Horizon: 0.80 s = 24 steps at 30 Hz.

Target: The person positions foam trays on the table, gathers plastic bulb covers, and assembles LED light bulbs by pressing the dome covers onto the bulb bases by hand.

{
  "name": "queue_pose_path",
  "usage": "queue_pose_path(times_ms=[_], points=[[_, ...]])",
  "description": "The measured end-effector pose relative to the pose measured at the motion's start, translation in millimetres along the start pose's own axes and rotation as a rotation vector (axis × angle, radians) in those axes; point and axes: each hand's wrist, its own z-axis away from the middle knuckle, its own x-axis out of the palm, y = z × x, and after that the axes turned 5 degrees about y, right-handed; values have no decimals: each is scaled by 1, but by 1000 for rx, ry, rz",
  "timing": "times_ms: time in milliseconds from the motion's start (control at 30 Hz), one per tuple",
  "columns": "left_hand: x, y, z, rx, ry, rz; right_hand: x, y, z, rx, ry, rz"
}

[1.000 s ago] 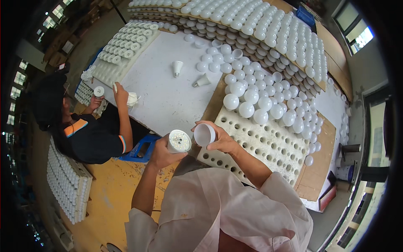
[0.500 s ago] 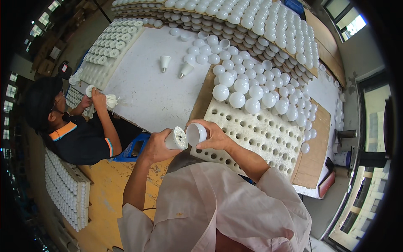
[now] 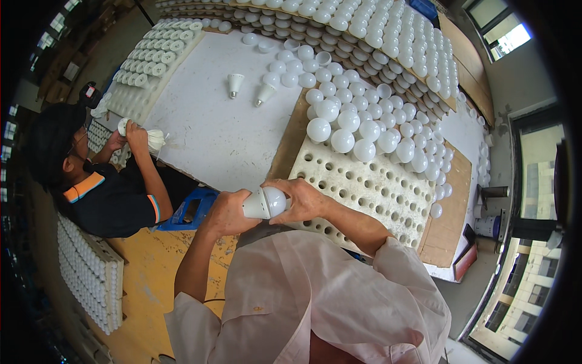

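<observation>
My left hand (image 3: 228,213) is closed around a white LED bulb base (image 3: 255,205), held level above the table's near edge. In my right hand (image 3: 304,199) is a round white bulb cover (image 3: 276,201), its rim against the open end of the base. The fingers wrap over the dome's right side. Whether the rim is fully seated I cannot tell. Just right of my hands lies a white foam tray (image 3: 364,194) with rows of holes. Many loose white covers (image 3: 348,120) crowd its far part.
Two bulb bases (image 3: 235,85) lie on the white table (image 3: 200,121). Stacked boards of covers (image 3: 364,27) fill the back. At the left, a co-worker (image 3: 109,188) handles a bulb part beside a tray of white bases (image 3: 154,54). A blue stool (image 3: 193,209) stands nearby.
My right hand has turned the cover and brought it against the base; before, they were apart with the base's round board and the cover's hollow showing. The co-worker's hands moved slightly.
</observation>
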Motion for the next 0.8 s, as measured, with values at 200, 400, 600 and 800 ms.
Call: queue_pose_path(times_ms=[200, 400, 600, 800], points=[[5, -4, -3, -7, -5, 35, 0, 2, -2, 7, -30, 67], [7, 0, -10, -9, -60, -12, 4, 24, 2, 12, -32, 86], [12, 12, -14, -26, -162, -35, 14, 12, 14, 206, -69, -22], [15, 47, -15, 122, -211, 95, 27, 22, 39, -336, 325, -275]])
